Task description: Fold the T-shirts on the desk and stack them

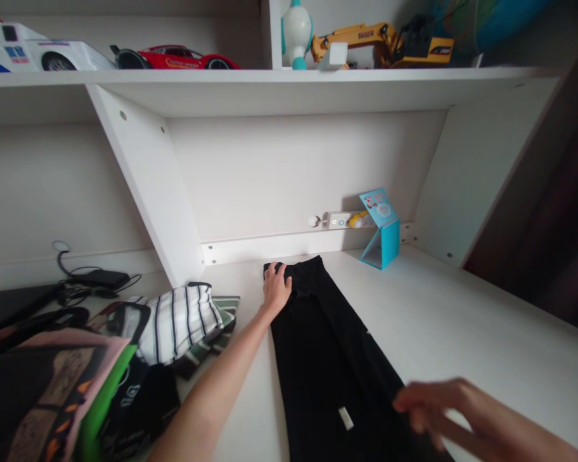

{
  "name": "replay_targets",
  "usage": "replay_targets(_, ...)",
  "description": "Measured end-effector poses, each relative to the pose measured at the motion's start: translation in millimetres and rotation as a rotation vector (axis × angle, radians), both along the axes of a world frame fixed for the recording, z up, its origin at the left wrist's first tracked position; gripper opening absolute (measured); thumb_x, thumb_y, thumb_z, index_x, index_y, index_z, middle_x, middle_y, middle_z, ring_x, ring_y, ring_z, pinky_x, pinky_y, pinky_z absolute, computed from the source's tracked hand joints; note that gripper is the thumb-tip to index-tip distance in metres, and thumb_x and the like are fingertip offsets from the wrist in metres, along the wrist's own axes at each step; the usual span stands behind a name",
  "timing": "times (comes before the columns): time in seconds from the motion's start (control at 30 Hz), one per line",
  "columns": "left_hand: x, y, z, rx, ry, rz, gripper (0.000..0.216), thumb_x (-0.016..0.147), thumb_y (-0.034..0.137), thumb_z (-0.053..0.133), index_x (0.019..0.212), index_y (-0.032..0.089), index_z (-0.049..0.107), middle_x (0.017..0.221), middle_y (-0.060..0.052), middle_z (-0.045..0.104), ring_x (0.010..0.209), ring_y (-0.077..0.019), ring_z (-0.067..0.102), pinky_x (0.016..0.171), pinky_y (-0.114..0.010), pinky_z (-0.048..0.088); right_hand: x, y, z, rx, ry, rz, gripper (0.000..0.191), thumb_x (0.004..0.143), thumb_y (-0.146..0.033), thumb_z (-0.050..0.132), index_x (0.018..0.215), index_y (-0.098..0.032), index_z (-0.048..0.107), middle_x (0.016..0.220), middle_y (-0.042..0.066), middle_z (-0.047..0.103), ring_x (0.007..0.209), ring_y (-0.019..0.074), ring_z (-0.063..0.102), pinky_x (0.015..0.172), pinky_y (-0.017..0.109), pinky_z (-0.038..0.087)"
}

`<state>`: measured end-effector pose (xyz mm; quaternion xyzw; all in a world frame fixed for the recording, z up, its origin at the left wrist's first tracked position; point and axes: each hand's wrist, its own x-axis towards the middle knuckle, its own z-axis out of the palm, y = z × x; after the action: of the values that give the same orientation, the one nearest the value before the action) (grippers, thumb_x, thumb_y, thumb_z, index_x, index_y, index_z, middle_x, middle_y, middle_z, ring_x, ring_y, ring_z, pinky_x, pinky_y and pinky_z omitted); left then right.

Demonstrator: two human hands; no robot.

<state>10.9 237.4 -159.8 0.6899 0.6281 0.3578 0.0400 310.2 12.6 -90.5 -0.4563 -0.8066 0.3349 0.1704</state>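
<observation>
Trousers [327,346] are pinned to the desk [462,308] beneath the flat, open left hand [275,285]. Whether the right hand [433,404] grasps anything cannot be told. An uneven pull may bunch them below the palm.

Your left arm reaches straight forward, and your left hand [275,287] lies flat, palm down, fingers slightly spread. Your right hand [436,405] sits low and close, blurred, palm down, fingers loosely extended, pointing left.

single head view: faces forward-down onto desk [462,321], near; shelf [318,80] above; edges seemingly wide-angle stretched.
</observation>
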Motion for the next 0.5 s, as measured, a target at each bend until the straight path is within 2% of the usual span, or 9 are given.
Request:
replay_targets(0.1, 4.6, -5.6, -8.5, -0.083, 0.181, -0.054, 0.042, 0.086, 0.033, 0.041, 0.126, 0.022, 0.046, 0.141, -0.009, 0.032, 0.131, -0.0287, 0.022, 0.105, -0.047, 0.023, -15.8, 78.8, 10.1, 0.055, -0.094, 0.020, 0.031, 0.089, -0.037, 0.037, 0.095, -0.023, 0.064, 0.080, 0.001, 0.067, 0.075, 0.0164, 0.063, 0.070, 0.025, 0.049)
replay_targets(0.17, 3.9, -4.8, -13.5, -0.186, 0.220, -0.067, 0.042, 0.087, 0.035, 0.039, 0.126, 0.023, 0.047, 0.139, -0.010, 0.035, 0.131, -0.0302, 0.022, 0.104, -0.051, 0.021, -29.6, 137.4, 3.0, 0.162, -0.204, -0.089, 0.029, 0.088, -0.030, 0.039, 0.088, -0.022, 0.066, 0.083, 0.002, 0.067, 0.079, 0.0173, 0.062, 0.075, 0.027, 0.046)
replay_targets(0.27, 0.1, -1.8, -17.3, -0.217, 0.228, -0.069, 0.043, 0.087, 0.032, 0.036, 0.128, 0.023, 0.046, 0.139, -0.009, 0.036, 0.132, -0.0284, 0.022, 0.105, -0.049, 0.022, -52.3, 214.7, -16.4, 0.201, -0.250, -0.226, 0.024, 0.088, -0.023, 0.042, 0.092, -0.019, 0.065, 0.096, 0.004, 0.066, 0.091, 0.0174, 0.059, 0.087, 0.031, 0.042)
replay_targets(0.37, -2.4, -1.3, -17.4, -0.210, 0.224, -0.069, 0.044, 0.086, 0.029, 0.036, 0.128, 0.022, 0.046, 0.139, -0.009, 0.036, 0.132, -0.0271, 0.022, 0.105, -0.048, 0.022, -75.2, 270.9, -31.1, 0.176, -0.247, -0.348, 0.025, 0.089, -0.032, 0.047, 0.102, -0.015, 0.059, 0.101, 0.005, 0.062, 0.090, 0.0157, 0.059, 0.084, 0.036, 0.045)
replay_targets(0.5, -2.6, -2.6, -15.0, -0.220, 0.220, -0.088, 0.044, 0.086, 0.031, 0.035, 0.129, 0.023, 0.044, 0.141, -0.008, 0.033, 0.133, -0.0259, 0.019, 0.106, -0.048, 0.020, -100.3, 318.2, -42.6, 0.112, -0.273, -0.516, 0.030, 0.088, -0.037, 0.050, 0.106, -0.014, 0.056, 0.104, 0.005, 0.058, 0.090, 0.0171, 0.057, 0.079, 0.036, 0.048)
